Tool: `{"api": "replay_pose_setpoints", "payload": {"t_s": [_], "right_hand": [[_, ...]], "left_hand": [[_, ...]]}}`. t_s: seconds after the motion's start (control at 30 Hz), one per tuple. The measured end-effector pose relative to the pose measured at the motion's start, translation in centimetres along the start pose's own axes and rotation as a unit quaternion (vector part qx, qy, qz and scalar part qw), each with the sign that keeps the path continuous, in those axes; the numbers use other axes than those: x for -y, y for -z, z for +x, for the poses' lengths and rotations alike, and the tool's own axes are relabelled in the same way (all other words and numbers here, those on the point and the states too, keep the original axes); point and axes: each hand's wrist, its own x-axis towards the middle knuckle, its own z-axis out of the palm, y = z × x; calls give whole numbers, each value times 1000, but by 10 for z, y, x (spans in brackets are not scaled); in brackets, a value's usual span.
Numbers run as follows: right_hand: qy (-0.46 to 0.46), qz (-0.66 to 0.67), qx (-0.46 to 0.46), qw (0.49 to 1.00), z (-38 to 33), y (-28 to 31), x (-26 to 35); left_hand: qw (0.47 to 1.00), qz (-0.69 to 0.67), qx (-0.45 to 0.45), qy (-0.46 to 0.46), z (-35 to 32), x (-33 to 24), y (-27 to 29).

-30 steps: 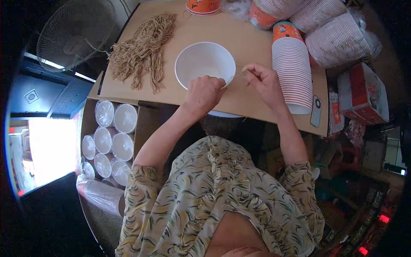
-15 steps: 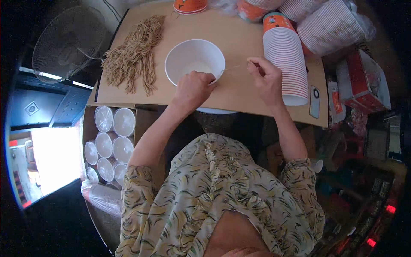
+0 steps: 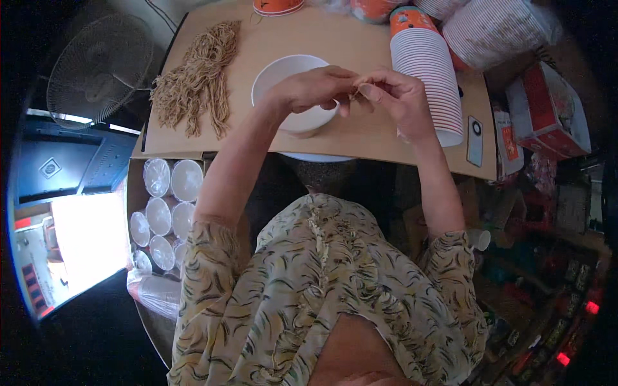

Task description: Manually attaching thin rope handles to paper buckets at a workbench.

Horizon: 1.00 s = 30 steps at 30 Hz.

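Observation:
A white paper tub (image 3: 308,120) stands on the cardboard-covered table (image 3: 193,145) in front of me, its mouth turned up. Over its right rim my left hand (image 3: 313,89) reaches across, fingers bent toward the other hand. My right hand (image 3: 405,103) meets it just right of the tub, thumb and forefinger pinched together. Between the fingertips of both hands is a short bit of thin brown cord (image 3: 353,95), mostly hidden by the fingers. A loose bundle of similar brown cords (image 3: 198,77) lies at the left of the table.
A long nested stack of white tubs (image 3: 421,71) lies at the right, beside a phone (image 3: 474,141). More wrapped stacks (image 3: 496,32) and an orange tub (image 3: 278,6) are at the back. Wrapped tubs (image 3: 158,215) fill a box below left; a fan (image 3: 100,71) stands beyond.
My left hand has left the tub's near rim and moved up and right to my right hand. The cord stretched between tub and right hand is now bunched at the fingertips.

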Motion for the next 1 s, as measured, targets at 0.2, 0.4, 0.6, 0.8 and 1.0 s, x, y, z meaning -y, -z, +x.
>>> {"api": "replay_pose_setpoints", "payload": {"t_s": [0.2,0.4,0.6,0.8,1.0], "right_hand": [[-1,4,-56,998,-9,8,-15],[-54,4,-51,997,-16,10,-9],[-80,-16,-37,996,-18,10,1],[-26,-48,-44,998,-18,13,-2],[-11,-110,0,994,-18,23,4]], "left_hand": [[987,-157,39,2,1,20,-6],[983,-182,-3,-19,-1,29,-15],[982,-182,-24,-43,-6,33,-20],[987,-139,-44,-68,-9,31,-23],[980,-192,-40,-32,-9,31,-21]]}}
